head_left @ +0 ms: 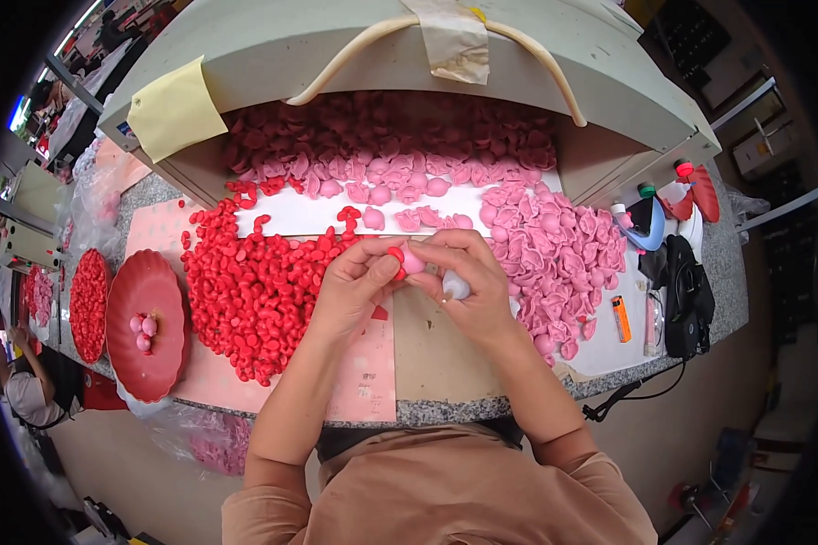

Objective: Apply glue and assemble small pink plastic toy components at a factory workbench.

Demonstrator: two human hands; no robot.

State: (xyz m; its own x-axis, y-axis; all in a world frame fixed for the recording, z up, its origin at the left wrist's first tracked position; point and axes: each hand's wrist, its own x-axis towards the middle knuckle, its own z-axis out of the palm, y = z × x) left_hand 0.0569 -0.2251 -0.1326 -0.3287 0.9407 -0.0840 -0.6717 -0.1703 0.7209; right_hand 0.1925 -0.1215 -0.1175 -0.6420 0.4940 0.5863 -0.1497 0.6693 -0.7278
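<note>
In front of my chest, my left hand (350, 286) pinches a small red plastic piece (396, 258) between thumb and fingertips. Pressed against it is a rounded pink piece (413, 262), gripped by the fingertips of my right hand (478, 291). A small whitish bottle (455, 285) with a narrow tip is also tucked in the right hand's palm. Left of my hands spreads a heap of small red pieces (254, 300). To their right lies a heap of pink pieces (554, 250), some cupped and some rounded.
A grey hooded box (554, 68) stands over the back, with more pink pieces inside. At left, a red scalloped dish (145, 377) holds a few pink-and-red pieces (143, 341). On the right lie an orange lighter-like item (621, 319), a black pouch (689, 300) and a blue holder (647, 227).
</note>
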